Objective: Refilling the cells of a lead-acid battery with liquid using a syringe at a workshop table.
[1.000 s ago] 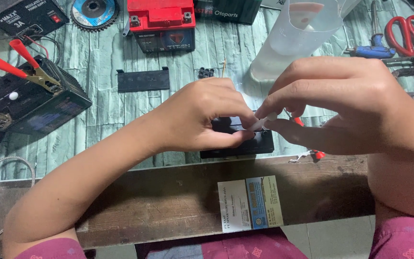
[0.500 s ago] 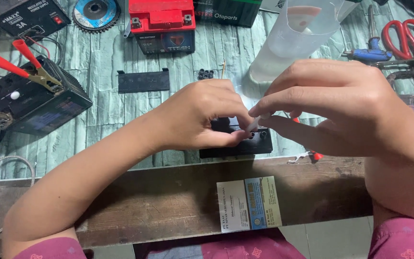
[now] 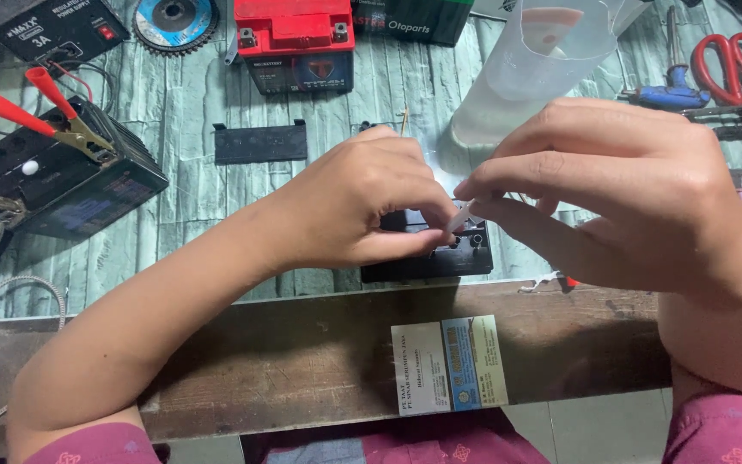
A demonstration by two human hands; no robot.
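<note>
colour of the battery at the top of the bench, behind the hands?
Red top, black lower body: the battery, clearest in the head view.

Worktop covered in pale green brick-pattern sheet [image 3: 173, 198]; dark worn wooden front edge [image 3: 302, 361] below it; pale tiled floor [image 3: 594, 430] beneath edge.

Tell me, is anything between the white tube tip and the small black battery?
Nothing visible is. The right hand points the white tube at the black battery, which the left hand grips.

Black battery [image 3: 440, 258], red-topped battery [image 3: 292, 26], red-handled scissors [image 3: 740, 51], green brick-patterned tabletop [image 3: 182, 198].
</note>
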